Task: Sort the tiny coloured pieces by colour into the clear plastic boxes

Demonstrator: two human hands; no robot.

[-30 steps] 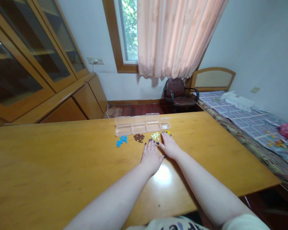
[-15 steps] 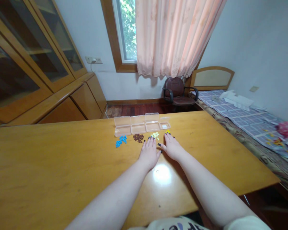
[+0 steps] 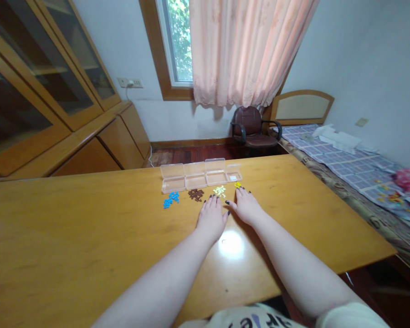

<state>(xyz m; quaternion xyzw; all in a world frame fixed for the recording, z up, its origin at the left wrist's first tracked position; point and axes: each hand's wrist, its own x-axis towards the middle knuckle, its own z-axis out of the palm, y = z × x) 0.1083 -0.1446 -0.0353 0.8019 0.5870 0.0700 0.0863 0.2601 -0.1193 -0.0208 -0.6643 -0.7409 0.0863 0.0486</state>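
Observation:
My left hand (image 3: 210, 219) lies flat on the wooden table, fingers stretched out, just below a pile of small pale yellow pieces (image 3: 219, 191). My right hand (image 3: 247, 207) rests flat beside it, fingertips close to a few bright yellow pieces (image 3: 238, 185). Neither hand holds anything. Farther left are a pile of small brown pieces (image 3: 196, 195) and a pile of small blue pieces (image 3: 171, 199). Behind the piles stands a row of clear plastic boxes (image 3: 195, 182) with their lids up; the rightmost small box (image 3: 234, 176) has a white patch inside.
The wooden table (image 3: 89, 237) spreads wide to the left. Past its far edge stands a brown office chair (image 3: 248, 125). A bed (image 3: 338, 150) with a checked cover and scattered items is on the right, a glass-door cabinet (image 3: 54, 82) on the left.
My right hand has drawn back slightly, showing more of the bright yellow pieces. My left hand sits slightly lower, off the pale yellow pile. The camera view has shifted a little.

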